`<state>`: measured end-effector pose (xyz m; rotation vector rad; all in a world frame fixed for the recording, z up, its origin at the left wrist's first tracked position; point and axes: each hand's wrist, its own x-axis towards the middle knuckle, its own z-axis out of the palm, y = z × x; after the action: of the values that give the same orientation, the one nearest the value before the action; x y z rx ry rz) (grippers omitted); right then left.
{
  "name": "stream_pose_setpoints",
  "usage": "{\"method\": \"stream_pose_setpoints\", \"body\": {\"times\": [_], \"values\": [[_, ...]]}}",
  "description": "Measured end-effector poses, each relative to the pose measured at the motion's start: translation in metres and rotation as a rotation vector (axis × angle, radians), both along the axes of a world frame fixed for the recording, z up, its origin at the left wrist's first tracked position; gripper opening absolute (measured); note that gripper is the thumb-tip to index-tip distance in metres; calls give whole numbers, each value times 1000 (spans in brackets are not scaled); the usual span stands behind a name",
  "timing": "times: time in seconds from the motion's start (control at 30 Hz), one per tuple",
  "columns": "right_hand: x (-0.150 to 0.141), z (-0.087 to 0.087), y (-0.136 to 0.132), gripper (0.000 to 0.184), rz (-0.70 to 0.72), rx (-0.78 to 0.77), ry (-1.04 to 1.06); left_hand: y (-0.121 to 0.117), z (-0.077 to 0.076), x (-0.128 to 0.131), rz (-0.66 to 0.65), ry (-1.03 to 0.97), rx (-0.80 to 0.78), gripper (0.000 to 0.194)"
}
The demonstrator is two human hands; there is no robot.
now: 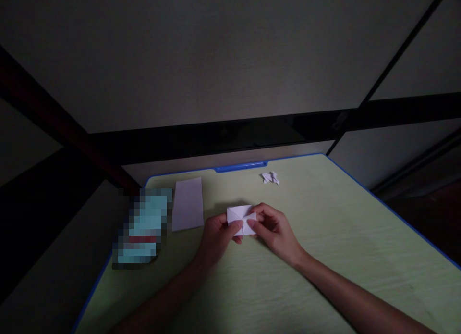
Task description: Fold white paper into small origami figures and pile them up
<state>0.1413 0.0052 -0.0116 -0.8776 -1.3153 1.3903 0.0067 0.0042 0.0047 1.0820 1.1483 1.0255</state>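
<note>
Between my two hands is a small folded piece of white paper, with crease lines and flaps meeting near its middle. My left hand grips its left side, the thumb pressed on the front and fingers behind and below. On the right side my right hand pinches the paper, its thumb also on the front near the centre. The fingers behind the paper are partly hidden. Farther back on the table lies a small folded white paper figure, apart from both hands.
A flat white sheet of paper lies left of my hands. Beside it, at the table's left edge, is a pixelated bluish object. The pale table has a blue rim and a blue slot at its back, close to a panelled wall.
</note>
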Motion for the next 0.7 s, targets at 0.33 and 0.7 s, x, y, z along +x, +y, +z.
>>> {"method": "stream_pose_setpoints", "body": {"times": [0.33,0.7], "values": [[6,6,3,11,67,128,-92,5,-7,-8,-66,-107,-49,12],[8,9,5,18,79,243,-46,5,-3,-7,-86,-81,-56,15]]}}
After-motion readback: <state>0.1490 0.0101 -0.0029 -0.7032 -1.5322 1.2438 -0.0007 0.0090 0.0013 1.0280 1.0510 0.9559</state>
